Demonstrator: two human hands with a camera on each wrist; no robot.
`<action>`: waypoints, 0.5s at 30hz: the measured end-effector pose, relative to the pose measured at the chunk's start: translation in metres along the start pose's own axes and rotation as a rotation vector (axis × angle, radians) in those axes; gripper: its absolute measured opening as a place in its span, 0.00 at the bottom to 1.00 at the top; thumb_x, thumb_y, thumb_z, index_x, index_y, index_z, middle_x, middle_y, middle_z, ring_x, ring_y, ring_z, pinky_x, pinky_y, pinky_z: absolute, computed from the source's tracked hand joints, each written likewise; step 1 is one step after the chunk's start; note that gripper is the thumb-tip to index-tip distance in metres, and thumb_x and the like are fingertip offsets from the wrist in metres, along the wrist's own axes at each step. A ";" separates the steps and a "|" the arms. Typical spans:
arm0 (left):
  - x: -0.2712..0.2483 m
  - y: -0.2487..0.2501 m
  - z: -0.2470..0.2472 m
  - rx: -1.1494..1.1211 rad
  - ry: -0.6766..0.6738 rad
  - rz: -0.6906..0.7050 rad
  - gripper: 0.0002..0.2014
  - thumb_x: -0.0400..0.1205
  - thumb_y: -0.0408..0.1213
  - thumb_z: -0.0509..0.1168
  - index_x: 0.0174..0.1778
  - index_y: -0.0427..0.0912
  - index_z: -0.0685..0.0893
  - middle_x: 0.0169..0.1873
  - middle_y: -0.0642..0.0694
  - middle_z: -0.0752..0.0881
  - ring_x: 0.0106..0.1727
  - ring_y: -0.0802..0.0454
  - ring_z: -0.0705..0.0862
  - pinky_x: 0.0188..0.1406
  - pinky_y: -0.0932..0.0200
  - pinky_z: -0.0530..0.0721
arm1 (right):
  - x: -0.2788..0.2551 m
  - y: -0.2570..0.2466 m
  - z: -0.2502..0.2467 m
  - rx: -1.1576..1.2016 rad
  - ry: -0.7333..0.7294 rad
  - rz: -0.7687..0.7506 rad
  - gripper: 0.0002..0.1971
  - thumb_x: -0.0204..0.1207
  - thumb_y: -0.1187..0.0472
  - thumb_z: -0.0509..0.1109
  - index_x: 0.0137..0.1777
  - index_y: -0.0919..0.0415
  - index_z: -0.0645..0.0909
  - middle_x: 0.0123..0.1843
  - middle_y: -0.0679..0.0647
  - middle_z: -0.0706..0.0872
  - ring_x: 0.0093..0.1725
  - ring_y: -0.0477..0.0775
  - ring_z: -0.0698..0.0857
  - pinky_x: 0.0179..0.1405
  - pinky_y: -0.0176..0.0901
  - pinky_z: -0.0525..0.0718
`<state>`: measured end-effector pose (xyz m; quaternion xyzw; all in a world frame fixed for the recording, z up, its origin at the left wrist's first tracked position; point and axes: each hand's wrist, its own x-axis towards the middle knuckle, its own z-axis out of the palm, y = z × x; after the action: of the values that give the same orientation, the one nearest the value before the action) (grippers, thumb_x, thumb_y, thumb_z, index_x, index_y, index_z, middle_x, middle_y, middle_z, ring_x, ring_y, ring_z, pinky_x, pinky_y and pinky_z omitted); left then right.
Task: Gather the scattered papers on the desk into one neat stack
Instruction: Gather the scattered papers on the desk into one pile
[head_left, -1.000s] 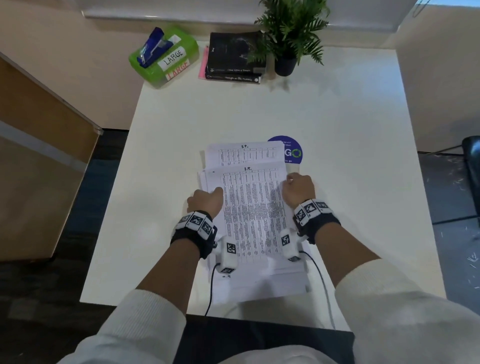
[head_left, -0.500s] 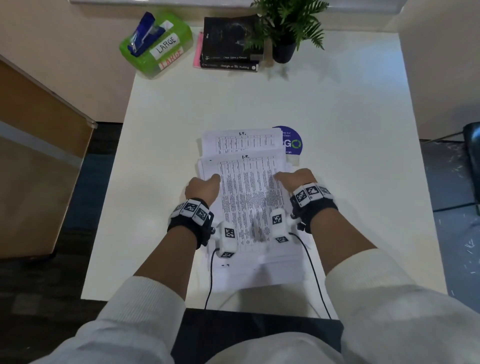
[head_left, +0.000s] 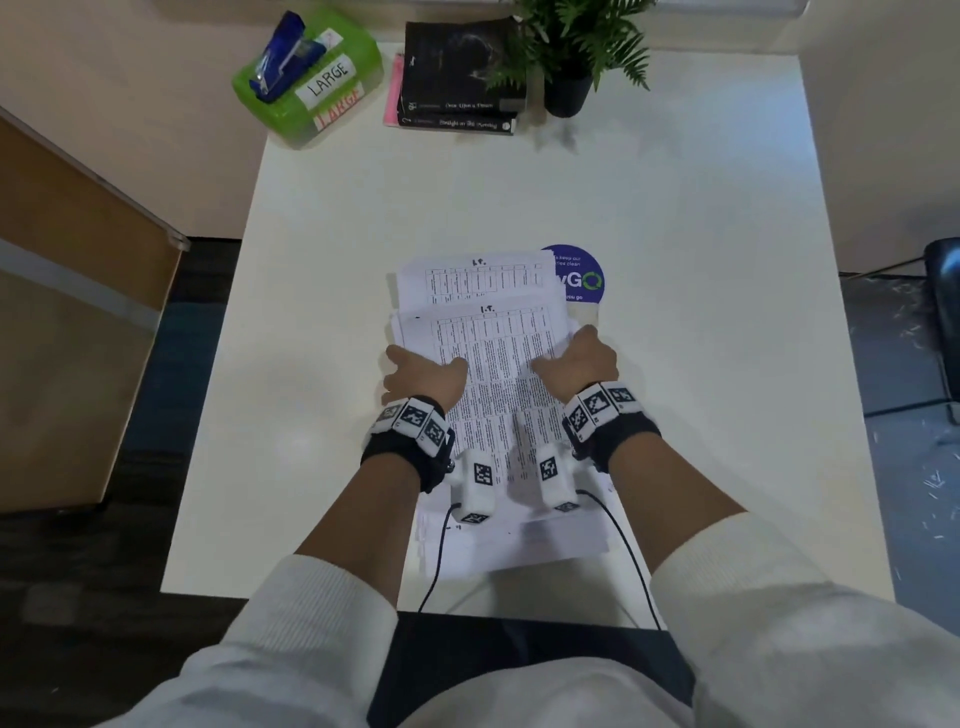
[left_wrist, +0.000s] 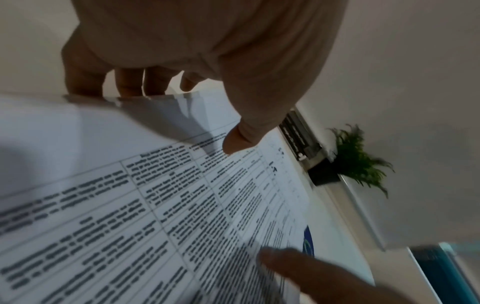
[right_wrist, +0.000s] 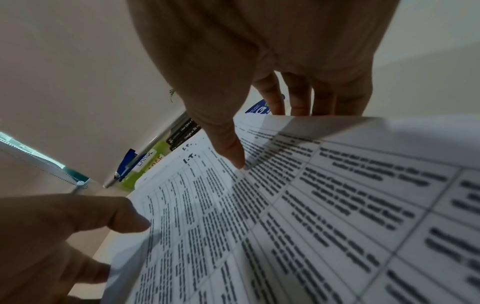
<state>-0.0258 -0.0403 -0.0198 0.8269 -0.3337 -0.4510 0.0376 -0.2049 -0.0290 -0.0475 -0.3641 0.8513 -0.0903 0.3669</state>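
While both grip, papers (head_left: 493, 358) between left hand (head_left: 426, 379), right hand (head_left: 576, 364)

Counts: 1 pile of papers (head_left: 483, 332), sheets uncountable; 2 hands; 2 black books (head_left: 457, 78); 1 potted plant (head_left: 576, 47); 1 green box (head_left: 311, 78); 1 round sticker (head_left: 584, 275).

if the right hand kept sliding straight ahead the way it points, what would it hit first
Probably the round blue sticker on the white desk, just beyond the right hand gripping the printed paper stack; past that the way looks free, though depth is unclear.
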 end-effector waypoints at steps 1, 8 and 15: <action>0.000 0.002 -0.001 -0.003 0.000 -0.017 0.43 0.76 0.55 0.68 0.80 0.39 0.55 0.70 0.36 0.76 0.66 0.34 0.79 0.65 0.40 0.80 | -0.001 0.000 0.001 -0.011 0.000 -0.009 0.32 0.68 0.48 0.79 0.66 0.62 0.72 0.61 0.60 0.82 0.59 0.62 0.84 0.59 0.52 0.85; 0.003 0.004 0.001 0.024 -0.052 -0.070 0.48 0.59 0.60 0.70 0.70 0.33 0.71 0.51 0.40 0.85 0.45 0.43 0.86 0.50 0.48 0.87 | -0.013 0.012 0.003 0.002 0.029 -0.070 0.23 0.66 0.53 0.81 0.56 0.62 0.77 0.53 0.57 0.84 0.53 0.59 0.85 0.55 0.53 0.87; -0.010 0.002 0.013 0.222 -0.016 -0.044 0.47 0.69 0.57 0.72 0.77 0.36 0.60 0.70 0.33 0.74 0.68 0.34 0.76 0.66 0.40 0.78 | -0.015 0.031 -0.001 -0.186 0.012 -0.077 0.25 0.65 0.45 0.79 0.55 0.59 0.77 0.54 0.58 0.84 0.50 0.58 0.84 0.44 0.46 0.84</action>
<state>-0.0401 -0.0330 -0.0194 0.8294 -0.3638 -0.4188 -0.0666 -0.2154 0.0032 -0.0516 -0.4286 0.8435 -0.0270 0.3226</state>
